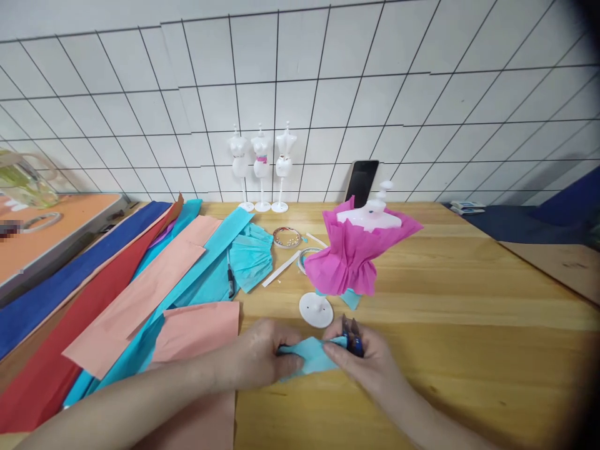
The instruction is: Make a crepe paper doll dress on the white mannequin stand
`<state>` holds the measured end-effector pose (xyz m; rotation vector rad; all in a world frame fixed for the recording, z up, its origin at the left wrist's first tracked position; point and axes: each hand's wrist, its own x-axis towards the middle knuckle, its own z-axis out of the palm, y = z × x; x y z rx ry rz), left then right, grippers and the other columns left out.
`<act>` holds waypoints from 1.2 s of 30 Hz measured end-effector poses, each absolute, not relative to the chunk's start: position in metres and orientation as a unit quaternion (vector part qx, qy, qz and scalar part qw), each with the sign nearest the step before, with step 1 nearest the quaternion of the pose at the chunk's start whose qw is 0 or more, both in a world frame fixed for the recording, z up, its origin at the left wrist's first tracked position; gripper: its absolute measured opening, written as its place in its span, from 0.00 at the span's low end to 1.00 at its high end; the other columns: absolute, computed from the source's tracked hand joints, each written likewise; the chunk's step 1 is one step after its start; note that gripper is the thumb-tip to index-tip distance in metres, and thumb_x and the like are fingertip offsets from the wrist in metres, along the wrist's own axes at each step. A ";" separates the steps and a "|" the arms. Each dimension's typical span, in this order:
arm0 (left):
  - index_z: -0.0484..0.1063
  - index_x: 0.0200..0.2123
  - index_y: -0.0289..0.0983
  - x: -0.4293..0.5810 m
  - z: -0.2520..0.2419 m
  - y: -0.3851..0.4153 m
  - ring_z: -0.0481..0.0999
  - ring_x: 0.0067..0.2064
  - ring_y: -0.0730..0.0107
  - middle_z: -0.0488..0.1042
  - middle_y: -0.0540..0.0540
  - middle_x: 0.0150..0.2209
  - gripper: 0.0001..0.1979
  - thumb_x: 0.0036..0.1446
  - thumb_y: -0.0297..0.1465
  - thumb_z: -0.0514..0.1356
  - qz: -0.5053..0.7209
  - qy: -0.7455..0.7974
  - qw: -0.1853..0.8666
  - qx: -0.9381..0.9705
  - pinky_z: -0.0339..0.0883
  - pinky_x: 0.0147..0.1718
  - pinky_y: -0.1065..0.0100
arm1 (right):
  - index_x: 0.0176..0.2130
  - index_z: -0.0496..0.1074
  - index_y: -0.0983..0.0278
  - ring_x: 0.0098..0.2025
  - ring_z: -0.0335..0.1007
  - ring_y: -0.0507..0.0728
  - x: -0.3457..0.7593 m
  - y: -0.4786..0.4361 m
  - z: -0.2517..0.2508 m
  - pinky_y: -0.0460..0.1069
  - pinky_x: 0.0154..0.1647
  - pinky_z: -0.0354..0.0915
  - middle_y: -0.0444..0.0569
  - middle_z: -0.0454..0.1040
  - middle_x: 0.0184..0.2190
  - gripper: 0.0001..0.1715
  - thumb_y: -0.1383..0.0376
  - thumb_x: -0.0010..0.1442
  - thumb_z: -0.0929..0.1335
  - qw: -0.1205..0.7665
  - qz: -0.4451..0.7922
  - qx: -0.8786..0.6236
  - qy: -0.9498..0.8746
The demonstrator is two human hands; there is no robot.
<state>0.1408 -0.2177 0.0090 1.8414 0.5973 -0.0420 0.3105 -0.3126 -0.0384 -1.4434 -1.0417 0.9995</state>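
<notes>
Over the wooden surface (pixel 445 281), in front of the pink-clad mannequin (pixel 368 217), our left hand (pixel 268 356) pinches one end of the blue paper (pixel 315 355) and our right hand (pixel 369 364) the other, plus dark snips (pixel 355 345) whose points could nick it if we shift grip.

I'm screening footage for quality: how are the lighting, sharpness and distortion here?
Head view: bright, fairly even light, with a soft shadow on the table beside the right forearm; wide-angle-looking stretch, the wall's grid lines fanning and slanting; darkening along the right edge; left hand and right hand slightly soft; a pixelated patch at far left.
</notes>
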 end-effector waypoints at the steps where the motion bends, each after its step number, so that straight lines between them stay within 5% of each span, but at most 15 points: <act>1: 0.62 0.23 0.36 0.141 0.007 -0.216 0.57 0.21 0.79 0.59 0.55 0.20 0.06 0.49 0.29 0.56 -0.019 0.279 0.575 0.769 0.49 0.19 0.76 | 0.23 0.66 0.63 0.18 0.49 0.49 0.311 -0.314 -0.041 0.46 0.19 0.50 0.38 0.54 0.15 0.17 0.52 0.47 0.70 0.537 0.409 -0.602 -0.426; 8: 0.64 0.24 0.35 0.144 -0.001 -0.204 0.59 0.17 0.79 0.65 0.53 0.17 0.17 0.50 0.44 0.58 0.015 0.320 0.655 0.684 0.52 0.17 0.74 | 0.26 0.66 0.62 0.16 0.45 0.48 0.319 -0.313 -0.056 0.45 0.17 0.46 0.36 0.52 0.14 0.20 0.49 0.52 0.68 0.585 0.384 -0.579 -0.419; 13: 0.62 0.20 0.35 0.144 -0.009 -0.202 0.56 0.18 0.80 0.58 0.55 0.16 0.23 0.46 0.50 0.59 0.057 0.312 0.650 0.690 0.49 0.17 0.74 | 0.26 0.63 0.62 0.18 0.52 0.47 0.317 -0.308 -0.055 0.44 0.17 0.51 0.41 0.63 0.22 0.20 0.50 0.50 0.69 0.600 0.360 -0.593 -0.400; 17: 0.63 0.20 0.35 0.145 -0.014 -0.200 0.58 0.17 0.80 0.61 0.54 0.15 0.25 0.41 0.53 0.62 0.089 0.348 0.659 0.661 0.50 0.17 0.74 | 0.25 0.62 0.61 0.13 0.48 0.46 0.316 -0.308 -0.049 0.44 0.14 0.48 0.36 0.55 0.15 0.21 0.48 0.48 0.69 0.582 0.393 -0.615 -0.358; 21: 0.64 0.20 0.34 0.146 -0.015 -0.199 0.59 0.16 0.80 0.62 0.53 0.15 0.27 0.41 0.55 0.60 0.087 0.345 0.679 0.642 0.53 0.16 0.74 | 0.29 0.67 0.63 0.16 0.51 0.48 0.316 -0.308 -0.041 0.45 0.16 0.50 0.38 0.60 0.16 0.18 0.53 0.45 0.71 0.553 0.402 -0.630 -0.367; 30: 0.63 0.20 0.35 0.143 -0.027 -0.194 0.57 0.17 0.80 0.60 0.54 0.15 0.22 0.50 0.49 0.57 0.172 0.378 0.633 0.653 0.48 0.15 0.75 | 0.21 0.63 0.63 0.21 0.51 0.50 0.310 -0.314 -0.033 0.45 0.21 0.51 0.40 0.56 0.18 0.13 0.58 0.50 0.66 0.513 0.356 -0.618 -0.477; 36: 0.61 0.20 0.36 0.144 -0.025 -0.193 0.55 0.17 0.79 0.58 0.55 0.15 0.20 0.53 0.46 0.54 0.138 0.362 0.601 0.700 0.46 0.16 0.74 | 0.22 0.63 0.62 0.22 0.54 0.51 0.351 -0.299 -0.032 0.46 0.23 0.52 0.41 0.58 0.18 0.16 0.56 0.55 0.63 0.536 0.143 -0.709 -0.436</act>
